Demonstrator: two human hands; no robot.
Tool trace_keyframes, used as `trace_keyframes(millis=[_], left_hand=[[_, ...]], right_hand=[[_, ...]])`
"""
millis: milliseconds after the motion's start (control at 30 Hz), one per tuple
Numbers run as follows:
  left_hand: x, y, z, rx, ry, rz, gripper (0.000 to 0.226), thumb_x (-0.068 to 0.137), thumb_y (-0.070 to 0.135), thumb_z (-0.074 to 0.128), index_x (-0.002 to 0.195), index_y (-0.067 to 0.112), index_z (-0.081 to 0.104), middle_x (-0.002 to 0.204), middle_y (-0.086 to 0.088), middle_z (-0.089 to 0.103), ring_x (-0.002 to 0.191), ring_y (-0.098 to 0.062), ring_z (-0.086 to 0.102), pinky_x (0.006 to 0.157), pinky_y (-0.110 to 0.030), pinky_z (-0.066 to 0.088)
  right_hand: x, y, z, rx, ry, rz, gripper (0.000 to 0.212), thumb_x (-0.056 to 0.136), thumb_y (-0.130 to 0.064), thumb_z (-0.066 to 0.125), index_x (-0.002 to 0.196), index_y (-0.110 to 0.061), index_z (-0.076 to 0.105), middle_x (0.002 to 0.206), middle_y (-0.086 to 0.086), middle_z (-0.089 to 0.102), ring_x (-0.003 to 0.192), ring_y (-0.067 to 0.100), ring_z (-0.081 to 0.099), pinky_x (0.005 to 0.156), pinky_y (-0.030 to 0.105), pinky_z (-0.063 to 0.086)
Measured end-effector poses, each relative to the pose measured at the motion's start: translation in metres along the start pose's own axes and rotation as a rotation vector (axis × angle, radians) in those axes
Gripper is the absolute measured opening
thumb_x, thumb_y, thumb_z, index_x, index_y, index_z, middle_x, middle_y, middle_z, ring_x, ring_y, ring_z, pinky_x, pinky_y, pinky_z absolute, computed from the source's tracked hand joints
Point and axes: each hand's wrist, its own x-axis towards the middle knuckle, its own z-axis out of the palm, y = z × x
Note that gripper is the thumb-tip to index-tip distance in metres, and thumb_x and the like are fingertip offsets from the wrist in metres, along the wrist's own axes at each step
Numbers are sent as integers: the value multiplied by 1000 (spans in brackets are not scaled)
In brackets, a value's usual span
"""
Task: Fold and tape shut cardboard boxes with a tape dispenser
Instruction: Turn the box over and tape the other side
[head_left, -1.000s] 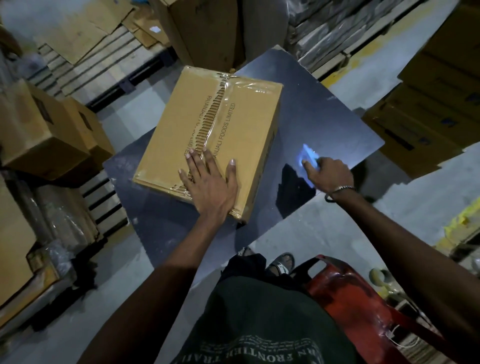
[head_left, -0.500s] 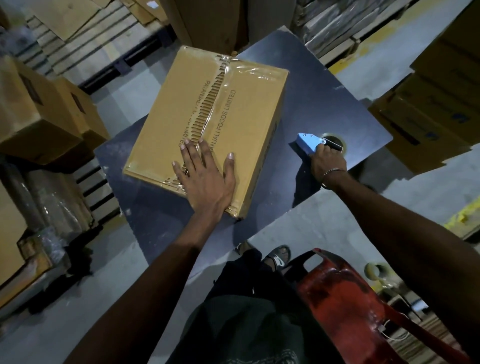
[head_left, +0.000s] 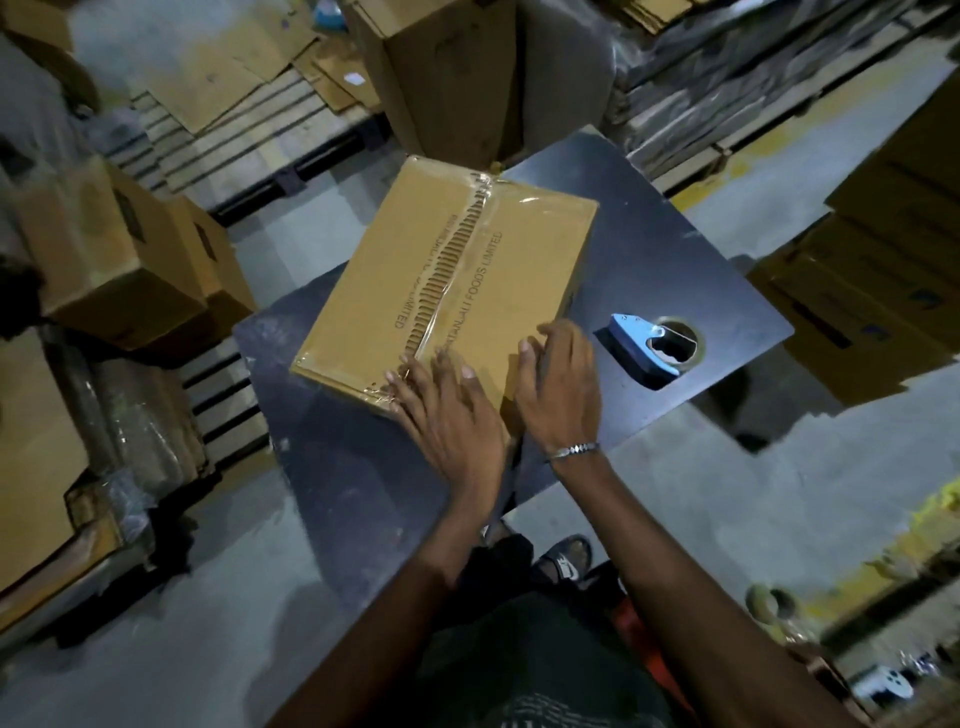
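Note:
A closed cardboard box (head_left: 467, 260) lies on the dark table (head_left: 675, 249), with clear tape running along its centre seam. My left hand (head_left: 447, 415) lies flat, fingers spread, on the box's near edge over the tape end. Beside it, my right hand (head_left: 563, 384) rests on the box's near right corner with fingers bent over the edge. The blue tape dispenser (head_left: 652, 345) lies alone on the table to the right of the box, a short gap from my right hand.
Sealed boxes (head_left: 114, 249) sit stacked at the left and more (head_left: 883, 260) at the right. Flattened cardboard (head_left: 234, 78) lies on pallets at the back. A tall box (head_left: 452, 78) stands behind the table. A red stool (head_left: 649, 649) is under me.
My right hand let go of the tape dispenser, left it on the table and moved left onto the box's near right corner. My left hand slid slightly toward the near edge.

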Motion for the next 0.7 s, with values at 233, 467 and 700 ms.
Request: trace_keyframes(millis=[233, 467, 700], left_hand=[[-24, 13, 41, -234, 344, -109, 54, 108, 22, 53, 156, -1, 45, 168, -20, 33, 160, -36, 22, 130, -51, 14], [-39, 10, 57, -756, 434, -298, 65, 111, 5, 49, 165, -3, 14, 176, -12, 2, 164, -25, 3, 132, -46, 14], [-73, -7, 34, -956, 99, -418, 84, 109, 50, 50, 168, 33, -8, 172, 26, -6, 158, 4, 10, 129, -37, 23]], right_hand=[[22, 21, 30, -108, -183, -194, 46, 108, -30, 42, 150, -11, 49, 167, 13, 30, 158, 30, 19, 123, 46, 26], [20, 31, 42, -10, -136, -215, 45, 109, -20, 44, 151, -6, 48, 165, 18, 30, 156, 35, 19, 127, 28, 9], [19, 22, 36, -59, -150, -201, 45, 109, -21, 43, 151, -7, 48, 166, 16, 31, 156, 33, 21, 127, 45, 18]])
